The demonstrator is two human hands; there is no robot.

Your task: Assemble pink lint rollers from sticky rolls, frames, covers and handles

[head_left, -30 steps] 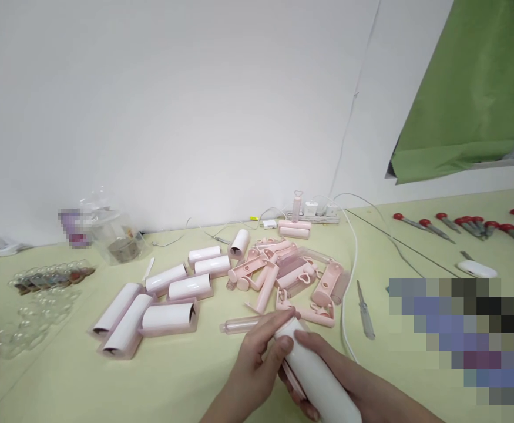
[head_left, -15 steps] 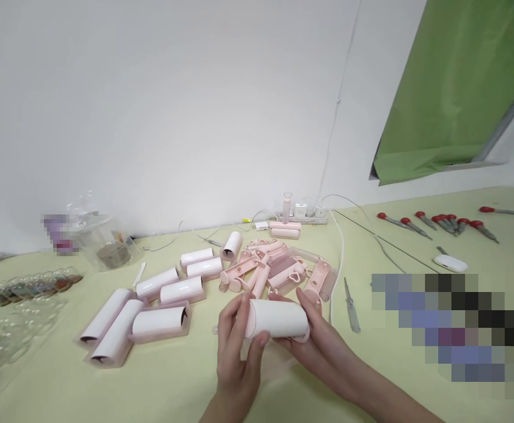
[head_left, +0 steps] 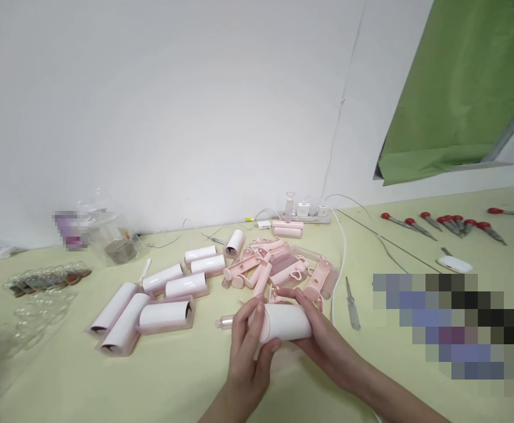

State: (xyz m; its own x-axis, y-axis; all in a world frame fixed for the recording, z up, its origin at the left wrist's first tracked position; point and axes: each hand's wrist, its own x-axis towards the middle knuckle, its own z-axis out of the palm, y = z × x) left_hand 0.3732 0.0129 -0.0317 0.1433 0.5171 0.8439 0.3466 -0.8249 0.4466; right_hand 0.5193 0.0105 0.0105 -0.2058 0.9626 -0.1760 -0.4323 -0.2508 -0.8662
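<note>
My left hand (head_left: 253, 345) and my right hand (head_left: 322, 329) both grip a white lint roller (head_left: 286, 322) above the near middle of the table. The left fingers and thumb clasp its left end, where a pale pink edge shows. Around its right end the right fingers are wrapped, partly hiding it. Beyond the hands lies a heap of pink plastic roller parts (head_left: 263, 276), some with heart-shaped loops. A clear tubular piece (head_left: 225, 322) rests just left of my left hand. To the left lie several white sticky rolls (head_left: 164, 317) with pinkish wrapping and dark cores.
A screwdriver (head_left: 352, 305) lies right of the heap beside a white cable (head_left: 339, 270). Several red-topped tools (head_left: 415, 226) and a white-handled tool (head_left: 456, 263) are farther right. A power strip (head_left: 313, 219) runs along the wall. At left stand a clear container (head_left: 118, 238) and clear rounded packaging (head_left: 40, 311).
The lint roller and both hands have shifted slightly right, with the roller's left end now turned more toward me. The whole view has swung a little left.
</note>
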